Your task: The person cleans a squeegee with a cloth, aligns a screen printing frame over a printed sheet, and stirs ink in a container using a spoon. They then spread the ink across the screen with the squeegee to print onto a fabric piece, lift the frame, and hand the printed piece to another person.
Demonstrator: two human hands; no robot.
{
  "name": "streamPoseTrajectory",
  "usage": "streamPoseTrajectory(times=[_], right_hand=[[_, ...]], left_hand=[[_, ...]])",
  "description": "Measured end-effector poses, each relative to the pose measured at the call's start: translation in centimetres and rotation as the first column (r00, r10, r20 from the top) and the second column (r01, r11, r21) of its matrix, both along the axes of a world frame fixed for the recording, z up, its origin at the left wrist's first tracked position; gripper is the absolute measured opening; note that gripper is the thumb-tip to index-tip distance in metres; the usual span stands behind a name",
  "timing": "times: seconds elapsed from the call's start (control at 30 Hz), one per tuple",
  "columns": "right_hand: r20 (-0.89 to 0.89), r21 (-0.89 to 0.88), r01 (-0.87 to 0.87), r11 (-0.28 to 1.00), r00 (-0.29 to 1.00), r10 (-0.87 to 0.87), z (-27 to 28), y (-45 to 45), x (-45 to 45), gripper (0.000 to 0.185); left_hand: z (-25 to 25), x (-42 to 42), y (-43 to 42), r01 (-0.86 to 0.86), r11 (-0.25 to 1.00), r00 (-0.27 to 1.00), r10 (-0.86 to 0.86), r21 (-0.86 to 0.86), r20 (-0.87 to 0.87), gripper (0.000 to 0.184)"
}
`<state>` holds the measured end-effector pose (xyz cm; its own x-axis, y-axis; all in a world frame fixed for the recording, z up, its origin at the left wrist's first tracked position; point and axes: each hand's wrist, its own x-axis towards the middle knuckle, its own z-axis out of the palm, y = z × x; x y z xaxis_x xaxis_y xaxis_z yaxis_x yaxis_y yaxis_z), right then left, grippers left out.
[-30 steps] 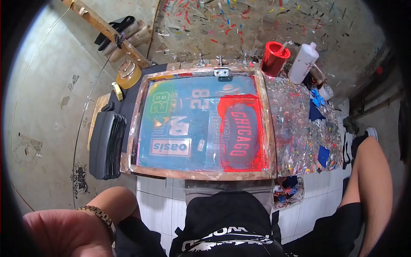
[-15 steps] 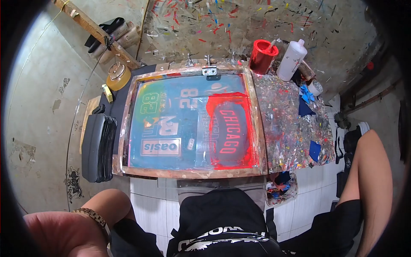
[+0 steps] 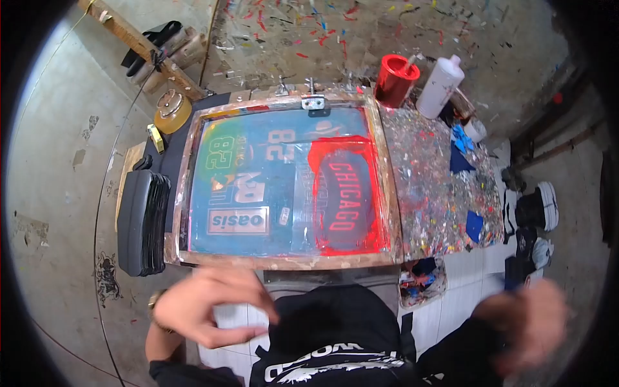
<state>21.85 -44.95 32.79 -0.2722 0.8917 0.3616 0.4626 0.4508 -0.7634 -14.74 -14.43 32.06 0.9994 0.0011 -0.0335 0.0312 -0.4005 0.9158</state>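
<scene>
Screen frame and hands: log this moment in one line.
screen frame: red ink around CHICAGO | left hand: open, by frame edge | right hand: blurred, grip unclear

So the corner behind the table is looking pretty wild: the back wall (image 3: 284, 45) is wearing paint dabs everywhere. A wooden beam (image 3: 119, 33) is slanting across the upper left, with dark and pale rolls (image 3: 169, 44) sitting behind it. Below, an amber roll (image 3: 173, 111) is resting near a small yellow box (image 3: 155, 138). Over right, a white bottle (image 3: 440, 87) is standing upright, a bright blue scrap (image 3: 461, 137) is lying just above a navy cloth (image 3: 460, 161), and another blue piece (image 3: 474, 226) is lying nearer. A bin of rags (image 3: 422, 284) is sitting low down, and white-soled footwear (image 3: 547, 206) is lying far right.
</scene>
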Motion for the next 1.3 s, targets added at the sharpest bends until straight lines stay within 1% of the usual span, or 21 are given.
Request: streamPoseTrajectory(times=[0.07,0.13,0.2,0.3,0.33,0.37,0.4,0.43,0.5,0.53,0.57,0.63,0.7,0.77,0.8,0.83,0.9,1.03,1.07,1.2,1.3], right_hand=[[-0.263,-0.296,-0.379,0.877,0.915,0.307,-5.5,0.5,-1.3,0.037],[-0.602,-0.381,-0.588,0.714,0.743,0.291,-10.1,-0.3,-4.6,0.039],[-0.757,-0.372,-0.642,0.670,0.628,0.182,-12.8,-1.7,-6.8,0.042],[-0.669,-0.488,-0.472,0.734,0.743,0.033,-12.1,-5.0,-9.5,0.038],[-0.561,-0.625,-0.159,0.764,0.773,-0.298,-9.6,-5.8,-11.4,0.039],[-0.413,-0.723,0.152,0.674,0.687,-0.598,-8.1,-6.1,-12.5,0.043],[-0.611,-0.665,-0.231,0.710,0.715,-0.340,-9.6,-4.7,-10.5,0.041],[-0.609,-0.668,-0.233,0.706,0.717,-0.340,-9.0,-4.9,-10.7,0.041],[-0.508,-0.729,-0.055,0.682,0.711,-0.486,-7.1,-4.9,-11.5,0.041],[-0.487,-0.694,0.080,0.716,0.680,-0.548,-6.4,-5.1,-12.4,0.034],[-0.489,-0.696,0.076,0.714,0.677,-0.549,-6.1,-5.1,-13.2,0.034],[-0.548,-0.623,0.315,0.716,0.478,-0.687,-5.4,-5.2,-14.7,0.031],[-0.424,-0.636,0.387,0.668,0.548,-0.721,-4.5,-5.3,-15.3,0.044],[-0.358,-0.567,0.472,0.675,0.596,-0.719,-4.9,-5.6,-15.6,0.045],[-0.553,-0.402,0.401,0.823,0.610,-0.567,-6.3,-5.4,-15.1,0.041],[-0.561,-0.407,0.385,0.828,0.610,-0.559,-6.8,-4.9,-14.3,0.041],[-0.659,-0.245,0.113,0.963,0.709,-0.251,-7.6,-4.0,-13.1,0.048],[-0.609,-0.385,-0.067,0.921,0.768,-0.198,-9.1,-4.9,-11.5,0.084],[-0.771,-0.437,-0.482,0.760,0.635,-0.041,-10.8,-3.6,-9.4,0.041],[-0.747,-0.402,-0.668,0.627,0.634,0.197,-12.9,-1.3,-7.8,0.037],[-0.684,-0.513,-0.501,0.697,0.729,0.021,-13.6,0.7,-6.6,0.038]], left_hand=[[-7.9,-3.7,-0.3,0.327,0.802,0.860,-0.472,-0.500,-0.195,0.029],[-11.4,-6.6,-3.6,0.312,0.550,0.798,-0.594,-0.774,-0.100,0.033],[-11.1,-8.3,-5.7,0.215,0.544,0.871,-0.482,-0.811,-0.093,0.043],[-10.1,-9.6,-6.5,0.078,0.654,0.960,-0.253,-0.752,-0.121,0.044],[-9.5,-9.1,-6.7,0.034,0.717,0.980,-0.159,-0.696,-0.116,0.044],[-9.1,-8.5,-7.1,-0.006,0.768,0.992,-0.074,-0.640,-0.098,0.045],[-8.8,-7.9,-7.6,-0.045,0.808,0.997,-0.002,-0.588,-0.079,0.046],[-8.7,-7.5,-8.0,-0.072,0.829,0.997,0.049,-0.555,-0.057,0.047],[-9.6,-7.3,-8.6,-0.126,0.843,0.992,0.111,-0.523,-0.059,0.049],[-10.3,-7.9,-8.8,-0.174,0.840,0.984,0.129,-0.514,-0.121,0.067],[-11.0,-8.3,-9.1,-0.176,0.839,0.984,0.129,-0.515,-0.126,0.067],[-11.4,-8.2,-10.2,-0.196,0.828,0.981,0.160,-0.525,-0.113,0.068],[-11.3,-9.1,-11.4,-0.335,0.837,0.939,0.257,-0.433,-0.229,0.071],[-11.9,-8.7,-10.8,-0.196,0.772,0.980,0.124,-0.605,-0.158,0.065],[-11.5,-9.9,-10.4,-0.167,0.748,0.981,0.059,-0.642,-0.186,0.038],[-11.4,-10.2,-10.8,-0.185,0.746,0.977,0.072,-0.640,-0.199,0.038],[-11.1,-10.7,-11.1,-0.250,0.697,0.968,0.159,-0.672,-0.195,0.047],[-10.0,-10.5,-10.6,-0.256,0.726,0.963,0.134,-0.638,-0.233,0.060],[-9.3,-10.1,-9.5,-0.216,0.729,0.949,-0.001,-0.650,-0.316,0.054],[-10.4,-8.2,-7.5,0.004,0.777,0.957,-0.186,-0.629,-0.224,0.041],[-10.7,-3.6,-5.4,0.397,0.607,0.860,-0.507,-0.688,0.049,0.025]])
